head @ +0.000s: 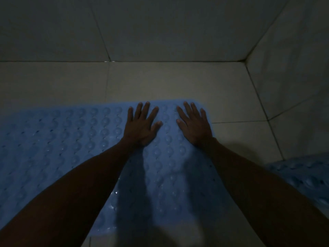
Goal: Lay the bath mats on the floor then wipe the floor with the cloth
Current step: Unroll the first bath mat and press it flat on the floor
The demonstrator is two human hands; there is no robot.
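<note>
A light blue bath mat (58, 139) with rows of round suction cups lies flat on the pale tiled floor (160, 81), stretching from the left edge to the middle. My left hand (142, 125) presses palm down on it, fingers spread. Beside it, my right hand (195, 124) lies flat the same way near the mat's far right corner. Neither hand holds anything. A second blue mat (302, 173) shows at the right edge, partly hidden by my right forearm. No cloth is in view.
The room is dim. A tiled wall (160, 27) rises behind the mat and another tiled wall (293, 68) closes the right side; they meet in a corner at the upper right. Bare floor tiles lie between the mat and both walls.
</note>
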